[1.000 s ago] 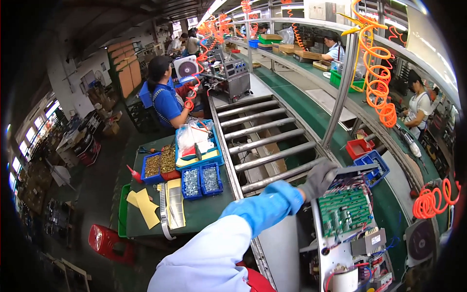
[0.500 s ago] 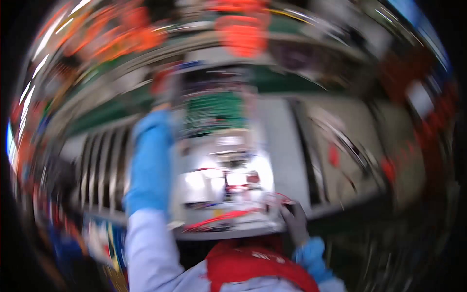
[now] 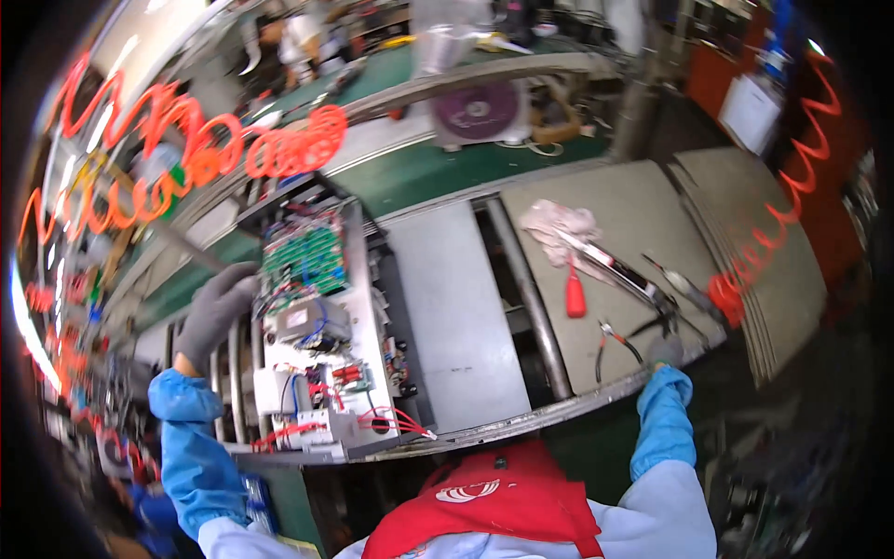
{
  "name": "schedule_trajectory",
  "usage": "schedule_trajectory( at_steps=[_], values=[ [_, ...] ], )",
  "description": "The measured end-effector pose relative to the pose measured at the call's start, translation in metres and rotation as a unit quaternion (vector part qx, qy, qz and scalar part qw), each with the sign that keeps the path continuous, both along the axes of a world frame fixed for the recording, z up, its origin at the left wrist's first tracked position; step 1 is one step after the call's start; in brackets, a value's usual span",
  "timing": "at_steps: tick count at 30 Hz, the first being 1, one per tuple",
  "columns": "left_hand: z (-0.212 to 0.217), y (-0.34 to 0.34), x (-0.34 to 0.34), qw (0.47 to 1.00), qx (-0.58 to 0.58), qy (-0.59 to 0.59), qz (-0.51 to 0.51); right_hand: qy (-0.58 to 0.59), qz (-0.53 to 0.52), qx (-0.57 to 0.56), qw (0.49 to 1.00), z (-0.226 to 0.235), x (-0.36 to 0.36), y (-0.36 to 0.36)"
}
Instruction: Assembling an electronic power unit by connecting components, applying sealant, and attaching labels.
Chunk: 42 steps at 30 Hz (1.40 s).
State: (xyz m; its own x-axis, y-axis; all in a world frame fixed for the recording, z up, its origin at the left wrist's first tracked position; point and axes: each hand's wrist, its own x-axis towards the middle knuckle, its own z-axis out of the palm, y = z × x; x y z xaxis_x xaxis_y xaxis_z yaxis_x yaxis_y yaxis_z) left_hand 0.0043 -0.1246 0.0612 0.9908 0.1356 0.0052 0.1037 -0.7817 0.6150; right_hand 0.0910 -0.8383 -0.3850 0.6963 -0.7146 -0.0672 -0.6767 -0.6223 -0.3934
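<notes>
My left hand point(image 3: 219, 312), in a grey glove, is at the left side of an open electrical chassis point(image 3: 372, 354). Its fingers are extended against or just beside the edge, holding nothing visible. Inside the chassis are a green circuit board point(image 3: 305, 256), a metal-cased transformer-like block point(image 3: 313, 321) and red wires point(image 3: 396, 419) at the near end. Over the front edge of the right-hand board, my gloved right hand point(image 3: 666, 350) reaches to a black-handled tool point(image 3: 663, 312). Its fingers are small and unclear, so I cannot tell whether they grip it. Pliers point(image 3: 618, 349) lie just left of that hand.
A red-handled tool point(image 3: 575, 296), a pink cloth point(image 3: 562, 224) and a long dark tool point(image 3: 610, 267) lie on the beige board point(image 3: 596, 196). A grey plate point(image 3: 456, 326) spans the rollers point(image 3: 526, 303). Orange coiled hoses point(image 3: 298, 144) hang at both sides.
The view has turned to the right and sharpened, so the chassis appears further left. My left hand has come down from its far end; my right hand has moved from its near corner to the tools.
</notes>
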Motion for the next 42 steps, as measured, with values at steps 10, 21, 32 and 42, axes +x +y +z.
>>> schedule_trajectory(
  at_steps=[10, 21, 32, 42],
  values=[
    [-0.075, -0.143, -0.034, 0.987, -0.020, -0.036, -0.153, 0.031, 0.425, 0.272, 0.863, 0.056, 0.133, 0.216],
    [-0.080, -0.131, -0.036, 0.985, 0.033, -0.168, -0.008, -0.097, 0.235, 0.572, 0.780, 0.171, 0.022, 0.066],
    [-0.098, -0.133, -0.026, 0.980, 0.012, -0.200, 0.004, -0.151, 0.560, 0.676, 0.455, 0.291, -0.023, 0.166],
    [-0.109, -0.129, -0.016, 0.969, -0.002, -0.245, 0.027, -0.189, 0.765, 0.611, 0.078, 0.323, -0.086, 0.183]
  ],
)
